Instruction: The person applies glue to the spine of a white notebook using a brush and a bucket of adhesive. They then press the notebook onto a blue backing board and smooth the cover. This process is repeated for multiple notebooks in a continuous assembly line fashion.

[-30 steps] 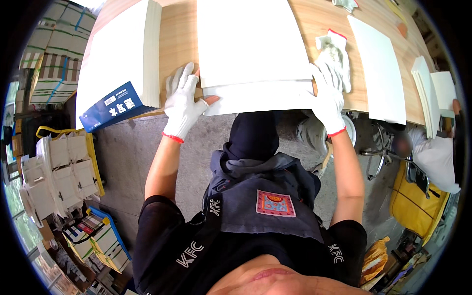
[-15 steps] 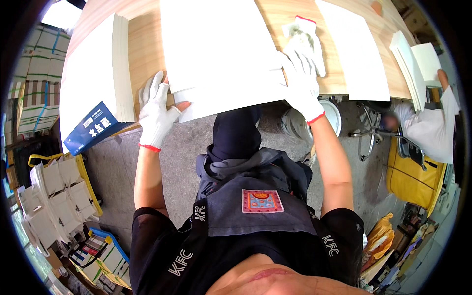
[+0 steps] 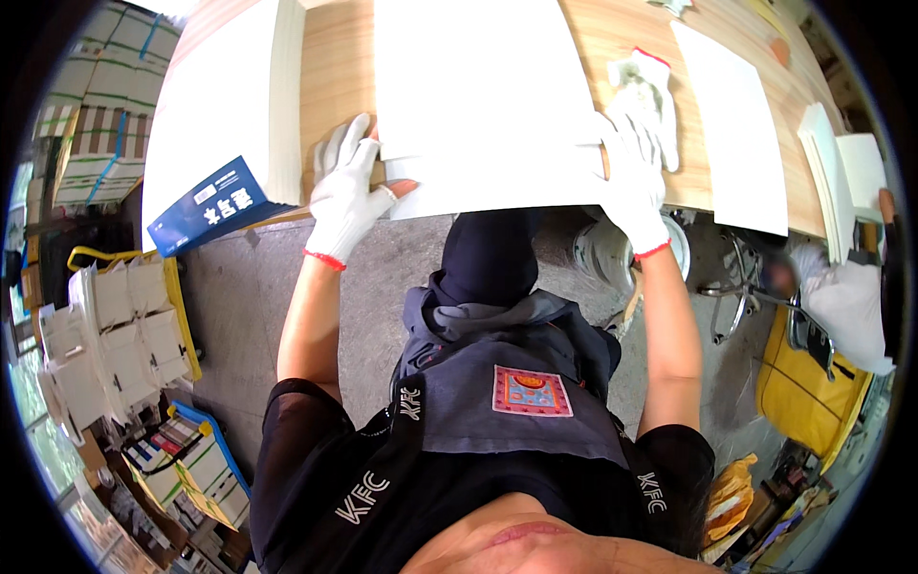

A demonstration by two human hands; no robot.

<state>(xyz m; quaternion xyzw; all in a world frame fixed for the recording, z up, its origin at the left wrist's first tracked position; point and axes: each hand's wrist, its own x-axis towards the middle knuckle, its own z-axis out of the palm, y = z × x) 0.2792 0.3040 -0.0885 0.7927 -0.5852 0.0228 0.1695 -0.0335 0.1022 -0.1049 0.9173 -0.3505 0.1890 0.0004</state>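
Observation:
A large white sheet of paper [image 3: 483,77] lies in front of me on the wooden table. Another white layer [image 3: 497,182] shows below its near edge and reaches to the table's front edge. My left hand [image 3: 346,191], in a white glove with a red cuff, holds the left side, its bare thumb tip on top of the paper. On the right side my right hand [image 3: 633,187], gloved the same way, grips the paper's edge with its fingers stretched forward. Just beyond those fingers rests a soiled spare glove [image 3: 645,100]. What lies under the paper is hidden.
A thick white paper stack [image 3: 225,105] with a blue printed cover [image 3: 210,206] stands left. Another white sheet [image 3: 736,124] lies right, its corner past the table edge. Below the table are a bucket [image 3: 679,244], a chair [image 3: 736,297] and a yellow cart [image 3: 798,387]. Someone sits far right.
The whole view has shifted, so the table and paper appear farther right. Both hands stay at the paper's sides with little visible change in their grip.

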